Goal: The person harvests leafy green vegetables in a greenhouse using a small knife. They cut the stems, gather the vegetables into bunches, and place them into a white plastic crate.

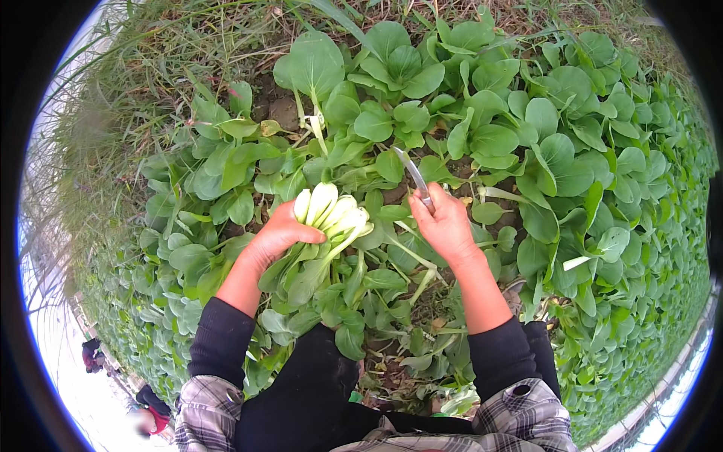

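Several heads of bok choy (pixel 333 212) are gathered in my left hand (pixel 279 231), their pale stem ends pointing up and away from me and their green leaves hanging back towards my lap. My right hand (pixel 443 223) is closed round a small knife (pixel 415 175), whose narrow, slightly curved metal blade points up and to the left, over the leaves. The handle is mostly hidden in my fingers. The two hands are apart, with leaves and loose pale stalks (pixel 415 254) between and below them.
Leafy bok choy plants (pixel 401 73) grow densely ahead and on both sides. Dry grass and weeds (pixel 186 51) border the bed at the upper left. A cut leaf with a white stalk (pixel 576 263) lies on plants at the right. Other people (pixel 152 412) are at the lower left edge.
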